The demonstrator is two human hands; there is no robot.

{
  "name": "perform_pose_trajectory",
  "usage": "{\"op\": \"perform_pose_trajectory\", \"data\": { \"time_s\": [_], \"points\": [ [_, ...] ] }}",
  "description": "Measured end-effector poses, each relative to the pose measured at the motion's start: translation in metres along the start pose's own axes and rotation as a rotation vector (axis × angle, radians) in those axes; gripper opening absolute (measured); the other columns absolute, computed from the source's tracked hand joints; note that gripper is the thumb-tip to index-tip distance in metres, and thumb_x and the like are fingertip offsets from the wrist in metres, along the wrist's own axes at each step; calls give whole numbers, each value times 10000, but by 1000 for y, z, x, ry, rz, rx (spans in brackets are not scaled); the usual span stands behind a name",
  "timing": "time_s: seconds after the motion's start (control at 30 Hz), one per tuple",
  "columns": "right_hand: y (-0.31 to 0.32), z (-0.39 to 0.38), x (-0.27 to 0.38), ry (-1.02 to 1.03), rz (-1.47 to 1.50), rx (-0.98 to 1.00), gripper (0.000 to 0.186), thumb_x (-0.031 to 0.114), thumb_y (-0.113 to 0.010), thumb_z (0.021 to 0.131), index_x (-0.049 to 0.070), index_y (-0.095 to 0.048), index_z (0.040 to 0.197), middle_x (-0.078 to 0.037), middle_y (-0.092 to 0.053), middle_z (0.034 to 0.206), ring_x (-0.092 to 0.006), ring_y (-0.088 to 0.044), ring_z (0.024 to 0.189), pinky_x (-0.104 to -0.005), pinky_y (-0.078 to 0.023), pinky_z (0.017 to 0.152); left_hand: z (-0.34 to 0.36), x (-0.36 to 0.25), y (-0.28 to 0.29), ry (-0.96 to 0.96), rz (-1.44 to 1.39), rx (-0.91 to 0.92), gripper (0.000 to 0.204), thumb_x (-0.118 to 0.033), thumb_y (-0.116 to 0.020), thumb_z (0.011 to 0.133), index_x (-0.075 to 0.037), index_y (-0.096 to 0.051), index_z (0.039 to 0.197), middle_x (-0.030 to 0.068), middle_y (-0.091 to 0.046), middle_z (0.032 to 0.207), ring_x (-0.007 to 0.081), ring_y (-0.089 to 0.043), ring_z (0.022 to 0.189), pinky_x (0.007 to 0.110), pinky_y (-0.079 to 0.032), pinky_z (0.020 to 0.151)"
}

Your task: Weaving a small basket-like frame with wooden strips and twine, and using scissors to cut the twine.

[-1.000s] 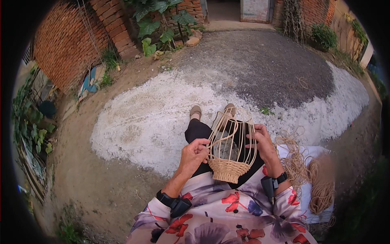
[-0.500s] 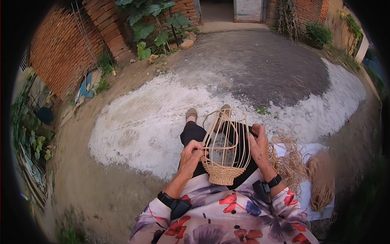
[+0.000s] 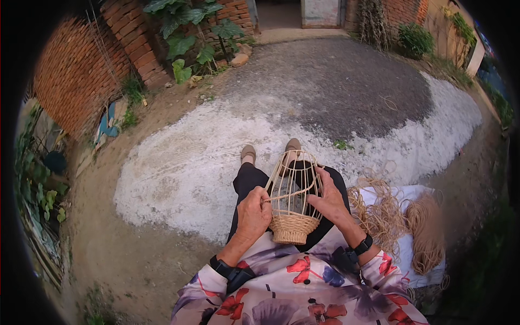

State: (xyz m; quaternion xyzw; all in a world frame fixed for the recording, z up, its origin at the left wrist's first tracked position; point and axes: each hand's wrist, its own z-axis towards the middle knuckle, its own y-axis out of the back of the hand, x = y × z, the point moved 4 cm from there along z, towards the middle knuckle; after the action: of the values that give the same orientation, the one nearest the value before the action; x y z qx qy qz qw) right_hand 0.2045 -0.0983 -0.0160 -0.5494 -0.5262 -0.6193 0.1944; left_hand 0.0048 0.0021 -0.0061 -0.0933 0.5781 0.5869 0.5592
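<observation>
A partly woven pale wicker basket [image 3: 295, 226] sits on my lap, tilted away from me. Its lower band is tightly woven, and bare upright stakes rise from it to a thin hoop at the far end. My left hand [image 3: 254, 212] is closed at the basket's left side, thumb and fingers pinching a weaving strand [image 3: 287, 196] that runs across the stakes. On the other side, my right hand [image 3: 329, 199] grips the stakes, its thumb at the front and its fingers along the outside. The strand's far end is hidden among the stakes.
To my right, loose coils of cane [image 3: 376, 211] and a thick tan bundle [image 3: 425, 233] lie on a white sheet [image 3: 403, 246]. Pale powdery ground [image 3: 173, 162] spreads around my feet. Leafy plants [image 3: 189, 32] and brick walls [image 3: 81, 70] stand farther off.
The basket has turned and shifted slightly left. My right hand has moved inward from its outer edge onto the stakes. The strand's wide loop now lies closer to the stakes.
</observation>
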Motion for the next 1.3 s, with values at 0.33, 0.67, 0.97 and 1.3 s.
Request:
{"op": "perform_pose_trajectory", "data": {
  "time_s": [0.33, 0.67, 0.97, 1.3],
  "points": [
    [-1, 10, -16, -32, 112, -63, 753, 215, -649, 687, 80, -348, 1363, -205, -526, 1248, -264, -617, 870, -351, -467, 845, -41, 95, 64, 204, 480, 24, 145, -132, -449, 855, -58, -572, 874, 216, -590, 637, 405, -591, 580, 465, -479, 590],
    [0, 7, -15, -73, 305, 1, 745, 163, -671, 693, 65, -346, 1356, -162, -544, 1172, -181, -603, 814, -304, -491, 667, -86, 173, 57, 1102, -1091, -120, 331, -388, -454, 965, -72, -545, 924, -78, -319, 515, 46, -269, 415, 223, -265, 385],
    [-2, 10, -21, -84, 361, -7, 739, 179, -657, 709, 65, -329, 1361, -185, -526, 1217, -175, -610, 740, -266, -480, 511, -112, 184, 91, 1439, -1030, -234, 642, -643, -469, 872, -25, -547, 1028, 13, -531, 574, 85, -428, 408, 211, -376, 399],
    [-4, 7, -17, -53, 424, 21, 737, 173, -671, 705, 59, -343, 1355, -196, -506, 1229, -153, -601, 708, -256, -468, 494, -39, 48, 41, 965, -695, 342, 530, -531, -584, 867, -2, -616, 872, 3, -536, 582, 55, -437, 391, 201, -400, 371]
  ]
}}
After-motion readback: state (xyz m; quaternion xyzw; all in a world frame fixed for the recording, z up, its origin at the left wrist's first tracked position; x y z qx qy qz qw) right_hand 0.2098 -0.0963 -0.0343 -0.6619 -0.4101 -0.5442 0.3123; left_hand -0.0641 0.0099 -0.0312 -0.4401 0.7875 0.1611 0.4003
